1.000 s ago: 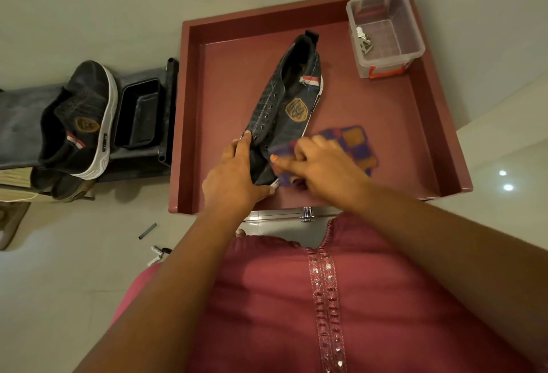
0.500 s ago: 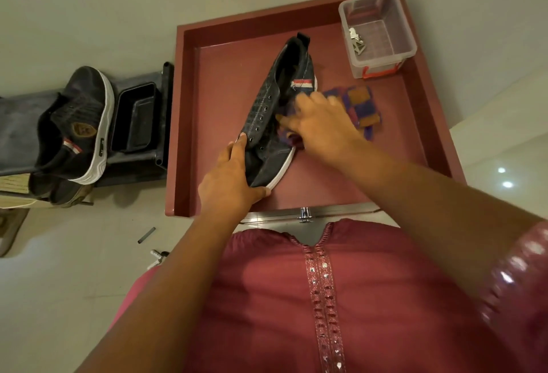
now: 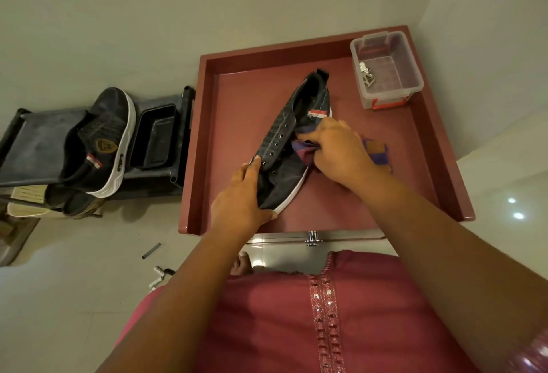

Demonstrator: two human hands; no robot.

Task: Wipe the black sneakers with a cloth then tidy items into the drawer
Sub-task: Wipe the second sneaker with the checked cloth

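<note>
**Operator:** Report the near field.

**Inspector:** A dark-red embroidered garment (image 3: 341, 313) fills the bottom of the view. Both bare forearms extend forward from it. Past its collar lies a silver metal handle (image 3: 311, 238) on a pale front panel.

**Operator:** State of the left hand?

**Inspector:** The left hand (image 3: 241, 200) grips the toe end of a black canvas sneaker with a white sole (image 3: 284, 147); the thumb wraps under the sole edge and the fingers curl over the upper. The sneaker lies tilted on its side on the floor of the open dark-red wooden drawer (image 3: 195, 147), heel pointing away.

**Operator:** And the right hand?

**Inspector:** The right hand (image 3: 338, 153) pinches a bunched purple-and-orange checked cloth (image 3: 305, 150) and presses it against the sneaker's side, just below the red-and-white tag. Part of the cloth trails behind the hand on the drawer floor.

**Operator:** Far field?

**Inspector:** A clear plastic box with red clips (image 3: 385, 70) sits in the drawer's far right corner, holding small metal pieces. Left of the drawer, a second black sneaker (image 3: 100, 141) rests sole-side out on a black plastic rack (image 3: 38, 147), beside a black rectangular tray (image 3: 154, 138).
</note>
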